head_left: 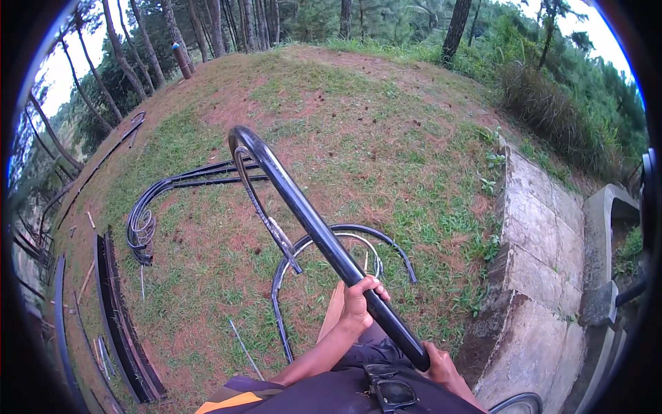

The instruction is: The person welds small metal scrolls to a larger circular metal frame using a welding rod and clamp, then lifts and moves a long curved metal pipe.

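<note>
A long glossy black pipe slants up and away from my body. Its far end bends back in a hook, and a worn length with a whitish patch runs down from that bend. My left hand is closed around the pipe at its lower middle. At the near end, my right hand is wrapped round the pipe, its fingers partly hidden. Behind the held pipe, a curved black tube lies on the grass beside a thin pale loop. A wooden board shows near my left forearm.
Several bent black pipes lie at the left, near long dark metal strips. A thin rod rests on the grass. Concrete slabs edge the right side. Trees stand behind, with a brown post at the far left.
</note>
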{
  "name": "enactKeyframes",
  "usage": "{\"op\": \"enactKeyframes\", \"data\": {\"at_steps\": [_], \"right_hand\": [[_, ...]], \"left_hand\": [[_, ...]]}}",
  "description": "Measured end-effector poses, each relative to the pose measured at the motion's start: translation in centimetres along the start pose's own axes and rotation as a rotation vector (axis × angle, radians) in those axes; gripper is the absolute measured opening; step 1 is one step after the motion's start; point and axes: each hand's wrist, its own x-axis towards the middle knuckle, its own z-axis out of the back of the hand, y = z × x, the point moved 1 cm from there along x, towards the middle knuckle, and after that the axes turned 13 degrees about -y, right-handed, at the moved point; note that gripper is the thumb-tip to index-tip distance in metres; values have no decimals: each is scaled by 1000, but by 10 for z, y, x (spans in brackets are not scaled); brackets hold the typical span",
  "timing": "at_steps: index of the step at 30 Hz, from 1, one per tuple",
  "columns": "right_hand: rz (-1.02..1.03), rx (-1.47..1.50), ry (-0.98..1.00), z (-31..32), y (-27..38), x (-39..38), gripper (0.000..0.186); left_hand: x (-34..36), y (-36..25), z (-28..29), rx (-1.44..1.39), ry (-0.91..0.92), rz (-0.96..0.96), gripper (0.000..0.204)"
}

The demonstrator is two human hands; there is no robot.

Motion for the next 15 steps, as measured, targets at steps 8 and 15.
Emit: {"op": "enactKeyframes", "data": {"at_steps": [8,15], "right_hand": [[211,-132,308,22,4,302,69],[407,-285,423,26,68,537,70]], "left_hand": [[171,-116,-56,-250,-187,-216,10],[305,-234,-94,-400,-220,-359,11]]}}
